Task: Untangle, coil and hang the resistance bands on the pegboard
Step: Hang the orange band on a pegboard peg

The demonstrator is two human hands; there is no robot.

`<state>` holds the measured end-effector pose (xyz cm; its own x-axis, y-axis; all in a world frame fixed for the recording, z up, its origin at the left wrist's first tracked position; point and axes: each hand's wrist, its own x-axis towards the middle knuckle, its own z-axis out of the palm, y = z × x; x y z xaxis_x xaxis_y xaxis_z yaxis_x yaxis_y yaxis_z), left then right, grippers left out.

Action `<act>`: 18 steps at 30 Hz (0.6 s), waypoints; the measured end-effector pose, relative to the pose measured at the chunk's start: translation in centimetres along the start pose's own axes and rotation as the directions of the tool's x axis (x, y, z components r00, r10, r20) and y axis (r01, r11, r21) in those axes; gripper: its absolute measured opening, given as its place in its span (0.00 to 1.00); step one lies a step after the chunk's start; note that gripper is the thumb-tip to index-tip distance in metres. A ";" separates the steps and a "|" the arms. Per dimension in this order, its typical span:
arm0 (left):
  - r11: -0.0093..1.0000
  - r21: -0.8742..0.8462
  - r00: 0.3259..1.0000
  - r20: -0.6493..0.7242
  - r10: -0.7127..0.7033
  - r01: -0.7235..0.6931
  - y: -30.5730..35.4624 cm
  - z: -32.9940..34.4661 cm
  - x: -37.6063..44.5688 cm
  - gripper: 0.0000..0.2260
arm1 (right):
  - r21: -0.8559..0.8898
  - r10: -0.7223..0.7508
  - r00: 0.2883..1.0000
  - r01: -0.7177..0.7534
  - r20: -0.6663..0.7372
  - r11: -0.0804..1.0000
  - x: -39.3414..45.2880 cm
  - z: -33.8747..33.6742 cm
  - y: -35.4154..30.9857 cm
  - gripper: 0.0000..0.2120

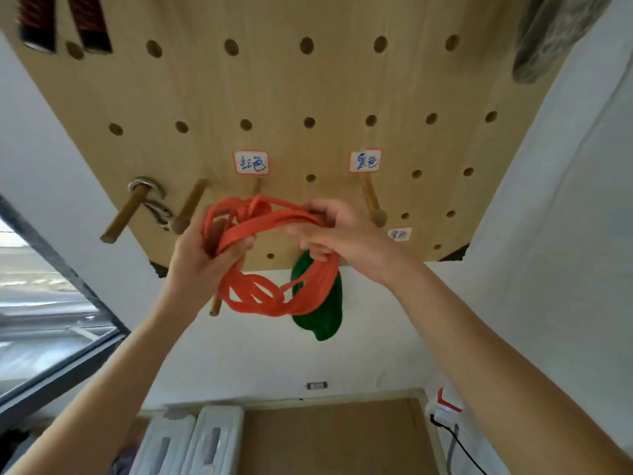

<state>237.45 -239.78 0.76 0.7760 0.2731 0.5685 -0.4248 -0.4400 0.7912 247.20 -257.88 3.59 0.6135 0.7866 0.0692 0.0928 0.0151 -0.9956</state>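
I note the left hand [205, 255] clamped on the orange band [263, 262], coiled in loops before the pegboard [308, 90]. The right hand [339, 234] pinches its other side. A green band [325, 313] hangs behind it.

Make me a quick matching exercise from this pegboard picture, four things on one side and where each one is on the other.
Things:
1. orange resistance band
2. green band
3. metal carabiner
4. pegboard

Places:
A. hanging behind the orange coil
B. mounted on the white wall
C. gripped in both hands
D. on a wooden peg at the left

Pairs: 1-C, 2-A, 3-D, 4-B
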 end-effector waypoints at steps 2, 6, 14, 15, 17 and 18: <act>0.998 0.062 0.999 -0.029 -0.022 0.024 -1.0 -1.1 0.5 0.15 | -0.047 0.002 1.000 -0.003 -0.027 0.999 2.3 1.3 0.1 0.04; 0.979 0.198 0.998 -0.057 -0.030 0.041 -3.0 -0.1 1.7 0.10 | -0.174 -0.042 0.986 0.014 -0.162 0.985 4.9 1.8 0.8 0.06; 0.976 0.185 0.972 -0.224 -0.075 0.118 -5.0 2.0 5.3 0.12 | -0.410 -0.212 0.929 0.073 -0.304 0.909 8.6 1.9 1.2 0.10; 0.973 0.203 0.974 -0.214 -0.067 0.112 -5.3 1.9 5.5 0.13 | -0.451 -0.249 0.909 0.077 -0.335 0.889 9.0 2.1 1.4 0.10; 0.972 0.219 0.985 -0.164 -0.048 0.084 -6.2 1.6 5.3 0.15 | -0.590 -0.346 0.862 0.069 -0.371 0.805 8.9 2.4 2.3 0.11; 0.971 0.220 0.989 -0.132 -0.060 0.088 -6.9 1.3 4.9 0.16 | -0.651 -0.384 0.842 0.052 -0.380 0.757 8.7 2.4 2.9 0.10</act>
<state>244.82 -236.49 -2.19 0.7320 0.4093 0.5447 -0.2414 -0.5918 0.7691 250.92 -249.51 1.11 0.7786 0.4220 0.4644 0.6124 -0.3496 -0.7090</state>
